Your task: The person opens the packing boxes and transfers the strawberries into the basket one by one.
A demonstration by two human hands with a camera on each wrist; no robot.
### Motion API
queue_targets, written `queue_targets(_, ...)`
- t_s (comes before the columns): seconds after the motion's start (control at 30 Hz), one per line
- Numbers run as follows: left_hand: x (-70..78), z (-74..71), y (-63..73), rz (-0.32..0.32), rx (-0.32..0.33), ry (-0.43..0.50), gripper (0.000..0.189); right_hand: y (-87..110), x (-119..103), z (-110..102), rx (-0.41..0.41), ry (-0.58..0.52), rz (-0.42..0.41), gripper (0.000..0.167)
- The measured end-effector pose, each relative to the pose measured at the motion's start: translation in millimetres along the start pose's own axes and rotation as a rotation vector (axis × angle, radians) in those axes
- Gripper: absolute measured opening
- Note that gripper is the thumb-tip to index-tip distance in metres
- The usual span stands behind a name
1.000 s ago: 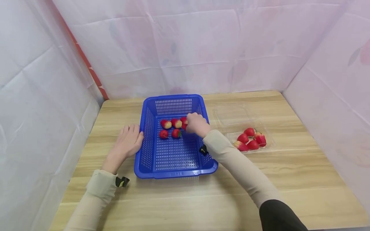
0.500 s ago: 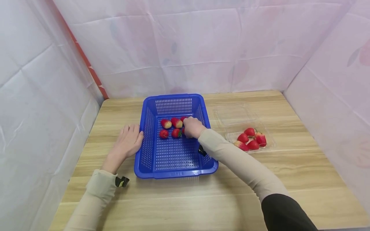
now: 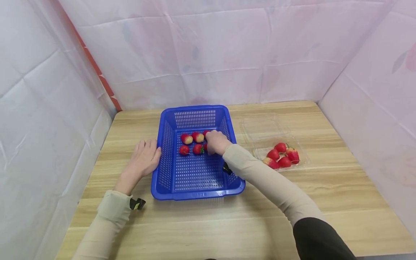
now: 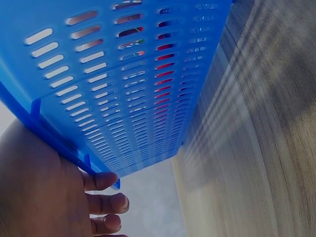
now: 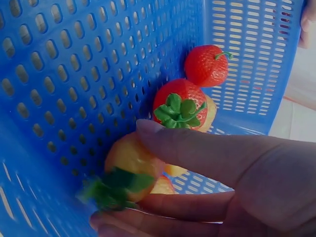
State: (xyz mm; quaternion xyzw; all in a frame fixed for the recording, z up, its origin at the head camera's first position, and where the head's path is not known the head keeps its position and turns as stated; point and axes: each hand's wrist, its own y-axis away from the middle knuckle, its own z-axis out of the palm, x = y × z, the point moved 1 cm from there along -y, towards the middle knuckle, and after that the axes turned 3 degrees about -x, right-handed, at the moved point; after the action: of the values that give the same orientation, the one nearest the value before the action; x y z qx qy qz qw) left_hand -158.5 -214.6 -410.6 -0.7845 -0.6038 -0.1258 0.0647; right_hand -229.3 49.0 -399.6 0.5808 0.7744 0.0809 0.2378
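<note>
My right hand [image 3: 217,142] reaches into the blue plastic basket [image 3: 196,196]. Between thumb and fingers it holds a strawberry [image 5: 129,160] with a yellowish body and green leaves, low over the basket's floor. Beside that berry lie a leafy red strawberry [image 5: 180,101] and a red strawberry with a bare stem [image 5: 207,65]. A back row of strawberries, two of them with pale yellow ends [image 3: 186,138], partly hides behind the right hand. Against the basket's left rim rests my left hand [image 3: 143,159], fingers loosely extended; its fingertips [image 4: 118,203] show by the rim in the left wrist view.
Right of the basket, a clear plastic clamshell box [image 3: 260,128] lies with its lid folded back, several strawberries [image 3: 284,161] in it. All this stands on a wooden table [image 3: 182,227]. White patterned sheets [image 3: 221,54] hang close behind and on both sides.
The right hand has shifted slightly left and down inside the basket, and hardly moves over the last half second. The left hand keeps its place at the rim.
</note>
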Motion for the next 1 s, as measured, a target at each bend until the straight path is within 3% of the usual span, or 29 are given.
queue_targets(0.2, 1.4, -0.7, 0.5, 0.006, -0.001, 0.003, 0.030, 7.0, 1, -8, 0.012, -0.040, 0.004, 0.021)
queue_targets(0.63, -2.5, -0.1, 1.4, 0.006, 0.005, 0.024, 0.029, 32.4, 1, -48, 0.055, -0.110, -0.044, 0.029)
queue_targets(0.83, -1.8, 0.4, 0.7, 0.010, 0.000, 0.030, 0.029, 52.9, 29, -74, 0.176, -0.133, -0.119, 0.012)
queue_targets(1.0, -0.8, 1.7, 2.3, 0.005, -0.004, 0.032, 0.030, 76.6, 66, -89, 0.227, -0.154, -0.088, 0.024)
